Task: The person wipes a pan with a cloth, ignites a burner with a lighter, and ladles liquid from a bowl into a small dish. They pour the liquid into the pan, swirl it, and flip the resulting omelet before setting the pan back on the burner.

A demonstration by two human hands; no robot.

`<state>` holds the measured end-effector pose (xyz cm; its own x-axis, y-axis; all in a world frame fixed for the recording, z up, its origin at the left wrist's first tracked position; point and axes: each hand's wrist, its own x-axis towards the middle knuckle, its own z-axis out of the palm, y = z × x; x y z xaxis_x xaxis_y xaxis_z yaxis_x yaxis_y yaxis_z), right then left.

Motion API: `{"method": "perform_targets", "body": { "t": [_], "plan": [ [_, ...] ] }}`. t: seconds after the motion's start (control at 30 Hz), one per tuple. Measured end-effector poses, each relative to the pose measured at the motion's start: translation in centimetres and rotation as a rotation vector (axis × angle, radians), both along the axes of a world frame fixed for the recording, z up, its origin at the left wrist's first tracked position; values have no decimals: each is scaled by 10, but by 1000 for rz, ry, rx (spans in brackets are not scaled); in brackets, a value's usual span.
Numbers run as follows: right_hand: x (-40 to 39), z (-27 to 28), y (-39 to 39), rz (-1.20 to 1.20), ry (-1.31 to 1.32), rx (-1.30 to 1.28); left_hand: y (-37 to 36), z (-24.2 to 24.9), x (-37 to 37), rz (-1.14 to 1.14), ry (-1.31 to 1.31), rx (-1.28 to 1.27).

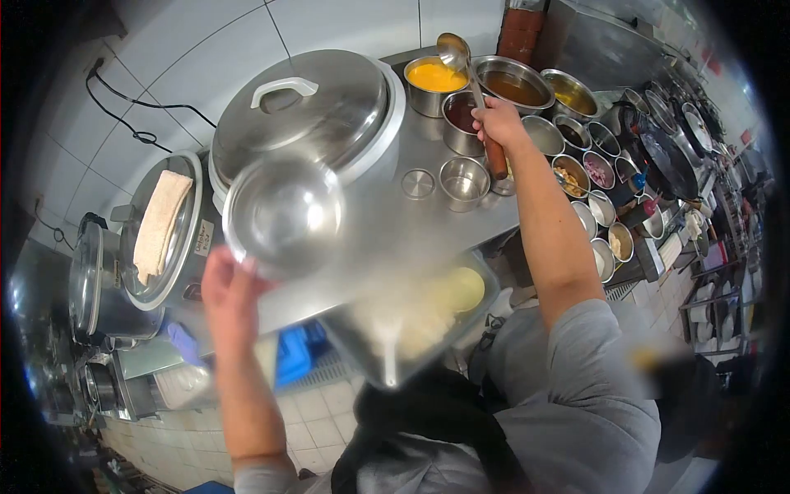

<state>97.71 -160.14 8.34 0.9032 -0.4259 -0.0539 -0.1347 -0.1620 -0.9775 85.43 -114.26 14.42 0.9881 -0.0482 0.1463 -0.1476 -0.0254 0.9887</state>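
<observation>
My left hand pinches the near rim of a shiny steel bowl, tilted so that its inside faces me. No food shows in it. My right hand is closed around the shaft of a ladle with a wooden handle end. The ladle's metal cup sits up by the rim of a pot of yellow liquid. Below my right hand are a pot of dark red sauce and a small steel pot. A blurred patch hides part of the counter between my arms.
A large lidded cooker stands against the wall, with a second lidded pot bearing a folded cloth to its left. A tray of pale food lies low in front. Several ingredient containers line the right.
</observation>
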Motion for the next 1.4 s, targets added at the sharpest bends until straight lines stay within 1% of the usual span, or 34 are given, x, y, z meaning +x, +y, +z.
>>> {"method": "perform_targets", "body": {
  "t": [0.07, 0.13, 0.17, 0.23, 0.3, 0.37, 0.43, 0.47, 0.53, 0.57, 0.63, 0.67, 0.73, 0.77, 0.83, 0.87, 0.9, 0.97, 1.0, 1.07, 1.1, 1.17, 1.2, 1.27, 1.3, 1.37, 1.4],
  "plan": [
    [6, -1, -8, 16, -18, -42, -28, 18, 29, -69, -12, 31],
    [11, 0, -13, 17, 37, -47, -63, 35, 57, -153, -32, -14],
    [13, 1, -15, 19, 35, -47, -81, 43, 70, -163, -31, 4],
    [17, 2, -18, 65, 140, -139, -115, 58, 90, -171, -43, 15],
    [18, 2, -20, 77, 139, -127, -143, 65, 108, -171, -54, 7],
    [19, 3, -20, 89, 138, -114, -165, 66, 127, -135, -102, 55],
    [17, 7, -19, 33, 130, 133, -184, 64, 143, -113, -115, 48],
    [17, 10, -19, 30, 133, 134, -193, 60, 151, -89, -129, 39],
    [16, 16, -20, 20, 146, 312, -209, 55, 163, -83, -147, 56],
    [15, 20, -19, 18, 147, 312, -218, 53, 167, -49, -159, 99],
    [14, 24, -17, -66, 76, 542, -231, 49, 176, -8, -148, 136],
    [15, 25, -20, -66, 79, 542, -236, 46, 180, -8, -146, 137],
    [14, 27, -25, 6, 45, 631, -248, 39, 189, 15, -131, 206],
    [14, 28, -28, 5, 49, 632, -252, 36, 194, 45, -167, 277],
    [17, 30, -34, 45, 20, 800, -261, 29, 202, 64, -158, 313],
    [19, 29, -37, 44, 23, 800, -265, 27, 206, 82, -155, 347],
    [21, 30, -40, 53, -4, 885, -268, 22, 213, 82, -153, 346],
    [25, 34, -43, 61, -38, 1036, -274, 2, 235, 150, -245, 448],
    [25, 37, -44, 62, -38, 1035, -277, -7, 245, 151, -246, 447],
    [24, 45, -45, 39, -49, 1111, -281, -15, 253, 188, -426, 797],
    [25, 47, -47, 39, -51, 1109, -284, -18, 258, 188, -427, 796],
    [28, 49, -53, 115, -131, 1069, -291, -16, 255, 204, -277, 711],
    [29, 50, -56, 115, -129, 1069, -294, -15, 254, 204, -275, 711],
    [28, 60, -57, 133, -147, 1103, -298, -17, 258, 103, -220, 760],
    [27, 65, -57, 149, -161, 1139, -300, -19, 260, 105, -219, 760],
    [30, 70, -62, 184, -143, 1153, -307, -26, 268, 97, -327, 871],
    [32, 72, -63, 217, -123, 1166, -309, -28, 273, 102, -326, 871]
  ]
}}
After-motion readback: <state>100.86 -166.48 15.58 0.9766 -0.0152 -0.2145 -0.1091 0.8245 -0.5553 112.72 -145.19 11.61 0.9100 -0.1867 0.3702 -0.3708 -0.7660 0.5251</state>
